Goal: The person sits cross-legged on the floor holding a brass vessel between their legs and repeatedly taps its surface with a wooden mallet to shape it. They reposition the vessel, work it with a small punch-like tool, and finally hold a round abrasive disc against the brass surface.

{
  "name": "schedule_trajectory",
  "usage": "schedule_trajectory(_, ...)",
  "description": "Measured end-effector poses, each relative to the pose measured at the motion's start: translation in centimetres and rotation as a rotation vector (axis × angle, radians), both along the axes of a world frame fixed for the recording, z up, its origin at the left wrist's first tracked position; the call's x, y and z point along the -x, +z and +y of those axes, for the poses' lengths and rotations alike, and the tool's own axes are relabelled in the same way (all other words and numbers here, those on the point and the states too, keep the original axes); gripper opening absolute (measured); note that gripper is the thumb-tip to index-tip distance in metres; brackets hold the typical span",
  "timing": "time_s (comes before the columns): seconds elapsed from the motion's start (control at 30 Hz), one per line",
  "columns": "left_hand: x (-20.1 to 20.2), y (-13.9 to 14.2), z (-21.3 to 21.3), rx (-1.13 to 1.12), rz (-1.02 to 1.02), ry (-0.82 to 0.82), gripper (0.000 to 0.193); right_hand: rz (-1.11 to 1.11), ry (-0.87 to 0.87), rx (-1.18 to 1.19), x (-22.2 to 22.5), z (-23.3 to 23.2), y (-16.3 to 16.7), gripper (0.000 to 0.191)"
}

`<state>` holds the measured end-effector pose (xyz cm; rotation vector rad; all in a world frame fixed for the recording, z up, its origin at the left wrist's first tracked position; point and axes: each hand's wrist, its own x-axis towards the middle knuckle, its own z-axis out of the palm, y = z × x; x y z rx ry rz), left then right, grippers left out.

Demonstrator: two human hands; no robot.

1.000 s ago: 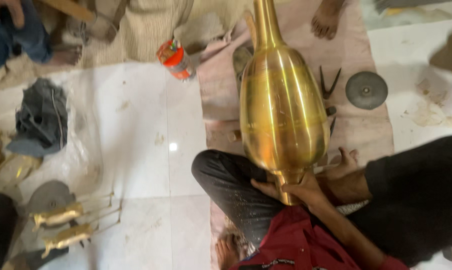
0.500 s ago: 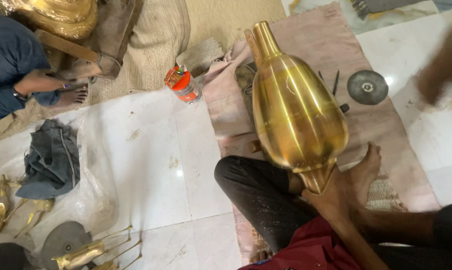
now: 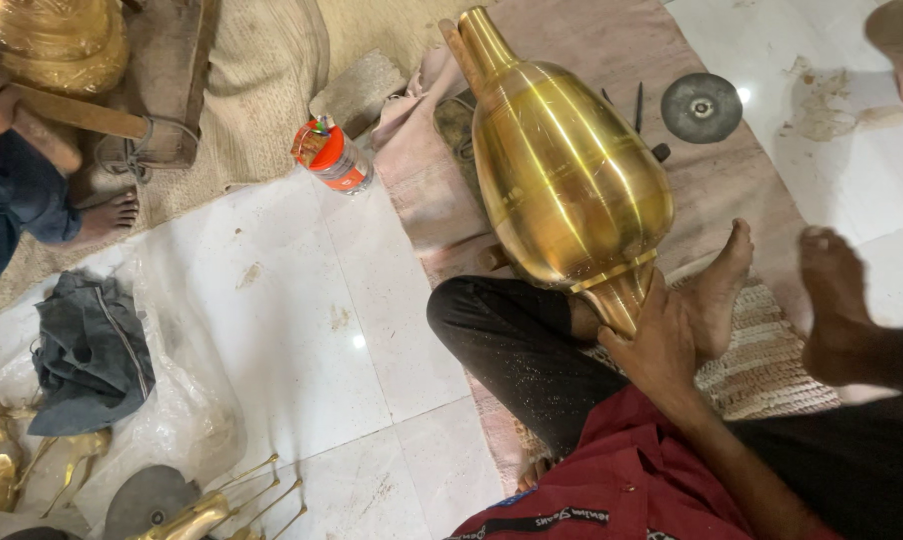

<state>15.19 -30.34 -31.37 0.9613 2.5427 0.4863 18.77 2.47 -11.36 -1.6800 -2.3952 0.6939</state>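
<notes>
A large polished brass vase [image 3: 567, 175] lies tilted on a pinkish cloth [image 3: 712, 190], its narrow neck pointing away from me. My left hand [image 3: 660, 345] grips its narrow base, near my left foot [image 3: 720, 285]. My left leg in black trousers [image 3: 517, 345] is folded under the vase, and my right foot [image 3: 834, 300] rests further right. A blurred shape [image 3: 902, 45] in the top right corner could be my right hand; I cannot make out what it does.
A round grey disc [image 3: 702, 107] and thin dark tools [image 3: 639, 105] lie beyond the vase, an orange-capped bottle [image 3: 334, 157] to its left. Another person [image 3: 17, 190] sits top left with a brass piece [image 3: 47, 40]. Dark cloth [image 3: 92, 350] and small brass figures [image 3: 32, 465] lie bottom left.
The view has swung, so the vase now sits further right and tilts more. My left hand keeps its hold on the base. The blur at the right has moved up to the corner.
</notes>
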Motion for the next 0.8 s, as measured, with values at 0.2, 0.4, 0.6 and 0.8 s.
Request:
schedule_trajectory(0.2,-1.6,0.3,2.0,0.005,0.002,0.013,0.091,-0.02,0.111,0.087,0.0,1.6,0.2,0.115)
schedule_trajectory(0.4,-4.1,0.6,2.5,0.029,0.009,0.05,0.093,0.167,0.066,0.278,0.5,4.5,-0.8,0.112)
schedule_trajectory(0.6,-5.1,1.0,3.1,0.058,0.003,0.071,0.094,0.244,0.024,0.233,0.2,4.9,-2.3,0.111)
schedule_trajectory(0.8,-6.3,2.6,2.8,0.076,-0.005,0.08,0.096,0.412,0.016,0.223,-0.5,4.1,-6.0,0.113)
